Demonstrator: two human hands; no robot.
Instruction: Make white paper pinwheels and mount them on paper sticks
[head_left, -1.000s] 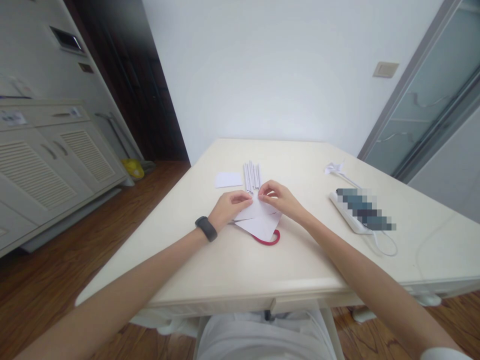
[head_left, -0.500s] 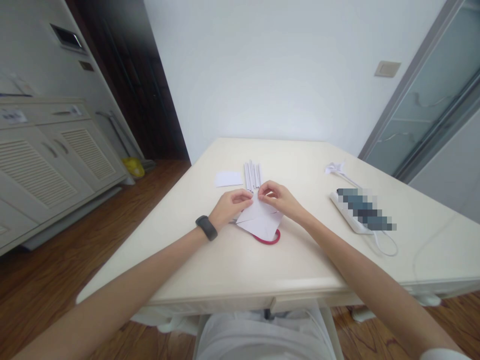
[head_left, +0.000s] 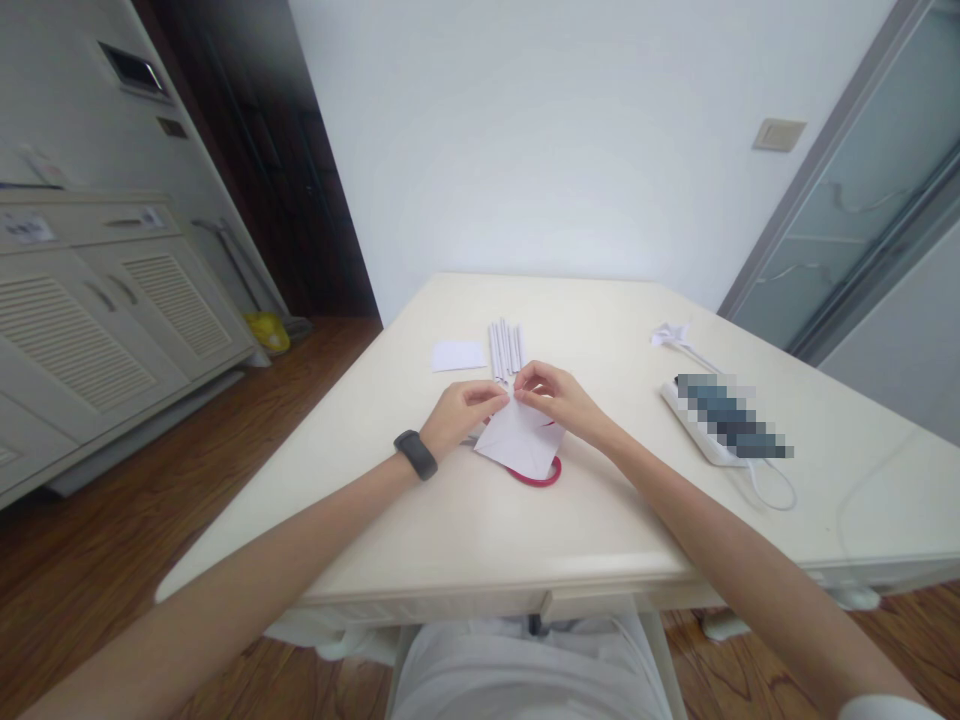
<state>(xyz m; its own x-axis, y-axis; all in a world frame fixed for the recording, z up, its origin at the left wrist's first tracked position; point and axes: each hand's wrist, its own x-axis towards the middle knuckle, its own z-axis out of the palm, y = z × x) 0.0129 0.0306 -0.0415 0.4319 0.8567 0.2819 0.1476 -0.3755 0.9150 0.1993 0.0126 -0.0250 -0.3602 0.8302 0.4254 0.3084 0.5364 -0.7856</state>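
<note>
home | louvred cabinets [head_left: 112, 330] | wood floor [head_left: 247, 400] | cream table [head_left: 465, 520]

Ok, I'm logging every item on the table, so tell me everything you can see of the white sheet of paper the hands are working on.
The sheet of paper is plain white, thin and unprinted, lying mostly flat on the cream table with one corner towards the person. Its far edge is pinched by the left hand and the right hand, fingers nearly meeting. It partly covers red-handled scissors. Rolled paper sticks lie just beyond it.
</note>
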